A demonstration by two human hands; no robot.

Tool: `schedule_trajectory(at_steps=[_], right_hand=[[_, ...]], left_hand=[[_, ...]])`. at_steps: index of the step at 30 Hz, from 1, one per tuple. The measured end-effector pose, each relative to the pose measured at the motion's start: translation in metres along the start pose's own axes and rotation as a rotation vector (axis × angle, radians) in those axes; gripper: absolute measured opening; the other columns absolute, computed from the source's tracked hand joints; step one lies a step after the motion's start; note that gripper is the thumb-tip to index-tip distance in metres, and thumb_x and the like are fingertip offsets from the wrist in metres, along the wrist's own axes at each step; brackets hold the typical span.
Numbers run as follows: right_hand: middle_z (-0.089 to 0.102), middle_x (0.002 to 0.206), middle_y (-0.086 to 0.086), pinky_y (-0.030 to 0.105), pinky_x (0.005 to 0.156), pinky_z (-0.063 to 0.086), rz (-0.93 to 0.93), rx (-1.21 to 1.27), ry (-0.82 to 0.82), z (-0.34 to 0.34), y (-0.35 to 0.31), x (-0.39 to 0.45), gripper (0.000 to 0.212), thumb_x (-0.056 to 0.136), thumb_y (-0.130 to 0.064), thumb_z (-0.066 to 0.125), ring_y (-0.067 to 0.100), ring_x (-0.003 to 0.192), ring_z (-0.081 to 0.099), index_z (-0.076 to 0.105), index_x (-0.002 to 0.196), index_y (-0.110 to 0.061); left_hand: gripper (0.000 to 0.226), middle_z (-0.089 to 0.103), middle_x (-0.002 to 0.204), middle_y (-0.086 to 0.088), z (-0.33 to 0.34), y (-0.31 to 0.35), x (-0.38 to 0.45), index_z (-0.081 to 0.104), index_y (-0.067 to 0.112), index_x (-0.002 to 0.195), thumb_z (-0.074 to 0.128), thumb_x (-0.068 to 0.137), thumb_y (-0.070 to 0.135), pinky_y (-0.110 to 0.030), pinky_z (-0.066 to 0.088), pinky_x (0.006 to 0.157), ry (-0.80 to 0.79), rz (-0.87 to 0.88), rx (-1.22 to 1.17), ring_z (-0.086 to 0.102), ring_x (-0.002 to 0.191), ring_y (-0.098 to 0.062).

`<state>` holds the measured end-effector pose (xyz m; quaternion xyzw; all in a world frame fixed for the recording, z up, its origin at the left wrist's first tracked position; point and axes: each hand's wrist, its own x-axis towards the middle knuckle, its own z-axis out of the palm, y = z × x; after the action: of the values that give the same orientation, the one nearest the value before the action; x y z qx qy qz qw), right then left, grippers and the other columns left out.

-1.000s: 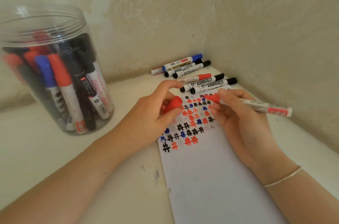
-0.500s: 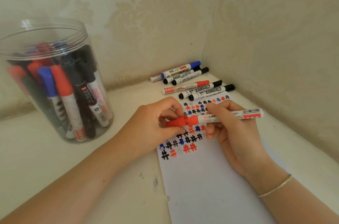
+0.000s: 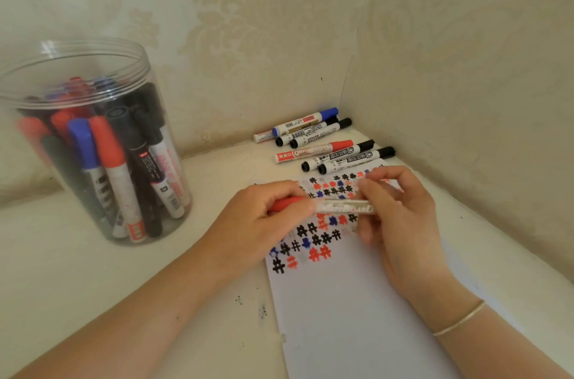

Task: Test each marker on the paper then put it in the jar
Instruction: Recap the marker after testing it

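My left hand (image 3: 259, 220) was curled round the red cap end of a red marker (image 3: 329, 207), while my right hand (image 3: 396, 217) pinched the white barrel at its other end, so the marker lay level between the two hands, just above the paper (image 3: 357, 316). The cap looked to be on, though my left fingers hid most of it. A thin bracelet (image 3: 459, 318) circled my right wrist. Under my hands the paper lay flat on the pale table (image 3: 93, 285), its far part covered with small black, red and blue test marks. Beyond the paper, in the corner by the walls, six loose markers (image 3: 323, 145) lay on their sides close together. Well off to my left stood the clear jar (image 3: 93, 142), open at the top and packed with red, blue and black markers standing upright.
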<state>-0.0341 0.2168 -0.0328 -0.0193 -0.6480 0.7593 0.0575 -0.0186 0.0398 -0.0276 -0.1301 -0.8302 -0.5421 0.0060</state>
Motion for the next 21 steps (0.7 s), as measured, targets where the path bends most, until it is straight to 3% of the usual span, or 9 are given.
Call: schedule_trajectory(at_steps=[3, 9, 12, 15, 17, 19, 21], right_hand=[[0.051, 0.049, -0.003, 0.017, 0.036, 0.03, -0.085, -0.21, -0.033, 0.008, 0.003, -0.005, 0.014, 0.094, -0.014, 0.055, 0.007, 0.033, 0.04, 0.058, 0.081, -0.009], [0.042, 0.046, -0.009, 0.013, 0.042, 0.028, -0.199, -0.292, -0.116, 0.013, 0.007, -0.01, 0.021, 0.093, -0.017, 0.056, 0.005, 0.042, 0.033, 0.063, 0.075, -0.009], [0.045, 0.048, -0.006, 0.014, 0.045, 0.029, -0.262, -0.347, -0.238, 0.011, 0.007, -0.014, 0.023, 0.085, -0.036, 0.06, 0.005, 0.044, 0.035, 0.066, 0.072, -0.018], [0.059, 0.059, -0.001, 0.025, 0.047, 0.04, -0.355, -0.491, -0.39, 0.012, 0.011, -0.017, 0.018, 0.084, -0.037, 0.068, 0.011, 0.047, 0.048, 0.069, 0.086, -0.02], [0.059, 0.061, -0.006, 0.03, 0.047, 0.044, -0.513, -0.722, -0.387, 0.014, 0.012, -0.014, 0.019, 0.089, -0.042, 0.06, 0.012, 0.05, 0.052, 0.066, 0.091, -0.024], [0.061, 0.067, -0.013, 0.026, 0.047, 0.046, -0.67, -0.967, -0.383, 0.02, 0.002, -0.008, 0.027, 0.09, -0.046, 0.046, 0.008, 0.055, 0.054, 0.064, 0.1, -0.029], [0.064, 0.081, -0.013, 0.017, 0.051, 0.045, -0.806, -1.11, -0.429, 0.031, -0.013, -0.003, 0.033, 0.09, -0.031, 0.045, 0.004, 0.062, 0.055, 0.059, 0.119, -0.026]], left_hand=[[0.04, 0.04, 0.041, 0.012, 0.007, 0.0, 0.0, 0.071, 0.02, 0.071, 0.05, 0.085, 0.052, -0.012, 0.028, 0.044, 0.152, -0.049, 0.014, 0.033, 0.041, -0.004], [0.046, 0.032, 0.037, 0.009, 0.014, -0.005, 0.0, 0.061, 0.003, 0.06, 0.051, 0.094, 0.031, -0.014, 0.027, 0.042, 0.315, -0.112, 0.007, 0.03, 0.038, -0.008], [0.039, 0.039, 0.04, 0.01, 0.012, -0.003, 0.002, 0.055, 0.013, 0.057, 0.053, 0.093, 0.028, -0.013, 0.029, 0.045, 0.354, -0.082, 0.009, 0.035, 0.041, -0.005], [0.025, 0.049, 0.046, 0.008, 0.003, -0.005, 0.009, 0.057, 0.015, 0.07, 0.057, 0.091, 0.028, -0.012, 0.034, 0.047, 0.459, -0.051, -0.001, 0.042, 0.044, -0.003], [0.022, 0.05, 0.05, 0.004, -0.001, -0.005, 0.01, 0.056, 0.014, 0.074, 0.059, 0.09, 0.028, -0.014, 0.035, 0.048, 0.514, -0.017, -0.008, 0.043, 0.046, -0.003], [0.023, 0.048, 0.05, 0.005, -0.003, -0.002, 0.007, 0.054, 0.014, 0.074, 0.059, 0.09, 0.032, -0.016, 0.035, 0.048, 0.55, 0.054, -0.006, 0.042, 0.046, -0.004], [0.024, 0.051, 0.053, 0.003, -0.005, 0.002, 0.003, 0.052, 0.018, 0.079, 0.053, 0.089, 0.04, -0.021, 0.039, 0.048, 0.577, 0.141, -0.036, 0.046, 0.047, -0.006]])
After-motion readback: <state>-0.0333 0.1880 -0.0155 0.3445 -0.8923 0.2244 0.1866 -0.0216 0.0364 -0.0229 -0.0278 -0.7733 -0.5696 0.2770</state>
